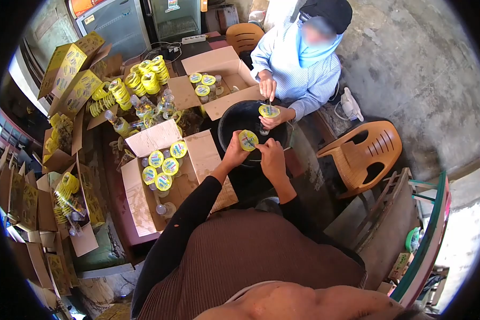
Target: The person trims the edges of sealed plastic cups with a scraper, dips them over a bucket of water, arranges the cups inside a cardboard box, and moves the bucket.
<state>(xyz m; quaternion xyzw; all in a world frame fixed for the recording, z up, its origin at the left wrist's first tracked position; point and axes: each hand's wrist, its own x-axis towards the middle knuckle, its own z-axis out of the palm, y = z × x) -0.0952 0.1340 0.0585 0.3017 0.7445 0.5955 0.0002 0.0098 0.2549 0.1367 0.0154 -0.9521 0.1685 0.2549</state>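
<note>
My left hand (234, 152) is closed round a cup with a yellow printed lid (248, 140), held over the black tub (226, 120). My right hand (272, 158) is closed at the lid's right edge; what its fingers pinch is too small to make out. Just left of my forearms stands an open cardboard box (197, 154) with several yellow-lidded cups (170, 166) and clear cups without a lid (167, 209). Across the tub a co-worker (304, 74) holds another yellow-lidded cup (269, 111) in one hand and a thin tool at its lid in the other.
Behind the near box is a second open box (213, 60) with lidded cups. Stacks of yellow lids (150, 82) and clear cups lie at the left, beside more cartons (74, 69). An orange chair (362, 157) stands at the right.
</note>
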